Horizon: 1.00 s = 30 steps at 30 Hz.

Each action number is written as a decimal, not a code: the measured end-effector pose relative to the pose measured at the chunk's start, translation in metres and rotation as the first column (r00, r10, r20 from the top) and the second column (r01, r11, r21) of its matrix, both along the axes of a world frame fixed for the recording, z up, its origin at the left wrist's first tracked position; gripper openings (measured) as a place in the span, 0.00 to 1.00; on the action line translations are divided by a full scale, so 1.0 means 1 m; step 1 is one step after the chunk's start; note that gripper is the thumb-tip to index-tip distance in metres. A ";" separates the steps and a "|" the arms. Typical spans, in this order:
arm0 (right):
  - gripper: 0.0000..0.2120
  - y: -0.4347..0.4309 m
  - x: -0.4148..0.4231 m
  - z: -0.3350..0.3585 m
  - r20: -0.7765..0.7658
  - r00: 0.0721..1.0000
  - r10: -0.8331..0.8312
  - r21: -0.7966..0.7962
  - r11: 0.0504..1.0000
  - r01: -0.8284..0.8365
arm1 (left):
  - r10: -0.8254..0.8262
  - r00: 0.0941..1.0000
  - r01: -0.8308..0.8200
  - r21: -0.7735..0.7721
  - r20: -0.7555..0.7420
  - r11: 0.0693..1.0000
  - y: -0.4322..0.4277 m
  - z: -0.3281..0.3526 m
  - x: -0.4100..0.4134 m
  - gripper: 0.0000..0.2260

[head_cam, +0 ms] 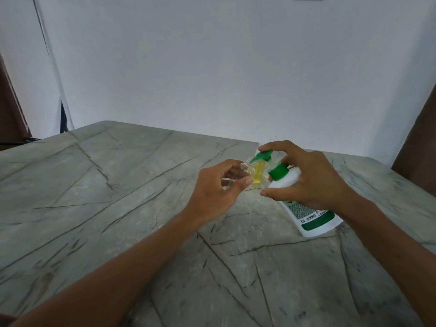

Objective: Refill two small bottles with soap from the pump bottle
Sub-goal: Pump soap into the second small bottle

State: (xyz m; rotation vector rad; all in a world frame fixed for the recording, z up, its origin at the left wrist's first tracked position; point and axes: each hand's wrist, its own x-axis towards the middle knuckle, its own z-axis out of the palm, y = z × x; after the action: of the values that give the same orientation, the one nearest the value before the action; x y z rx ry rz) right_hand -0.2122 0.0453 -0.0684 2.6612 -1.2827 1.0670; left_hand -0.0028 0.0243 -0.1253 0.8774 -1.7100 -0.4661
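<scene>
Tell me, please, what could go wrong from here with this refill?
The green nozzle sits slanted at the narrow mouth of the clear small bottle, so soap may run onto the table.
The pump bottle is tilted in the right hand; pressing could shift the aim.
The left hand may knock the yellow-filled small bottle close behind.

**Counting Up**

One desk (118, 208) and one pump bottle (313, 220) are showing. Two small bottles are showing just left of the pump bottle: one yellow-filled small bottle (258, 174), one clear small bottle (249, 171). Two grips are showing: left grip (212, 192), right grip (313, 180).
</scene>
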 end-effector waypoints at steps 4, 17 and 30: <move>0.33 0.002 -0.001 0.002 0.010 0.999 -0.040 0.007 0.999 0.040 | -0.003 1.000 0.005 -0.060 0.027 0.998 0.000 -0.001 0.000 0.13; 0.36 0.004 -0.002 0.002 0.010 1.000 0.008 0.013 1.000 -0.008 | 0.015 1.000 -0.010 -0.199 0.026 0.980 -0.003 0.000 0.001 0.14; 0.35 0.008 -0.001 0.004 0.041 0.999 -0.021 0.046 0.999 0.019 | 0.017 0.999 -0.003 -0.270 0.047 0.963 -0.002 0.001 0.001 0.14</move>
State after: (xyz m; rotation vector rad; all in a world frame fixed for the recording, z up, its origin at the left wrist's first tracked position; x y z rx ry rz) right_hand -0.2132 0.0535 -0.0649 2.6662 -1.3545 1.1096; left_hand -0.0015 0.0222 -0.1243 0.7037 -1.7634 -0.1982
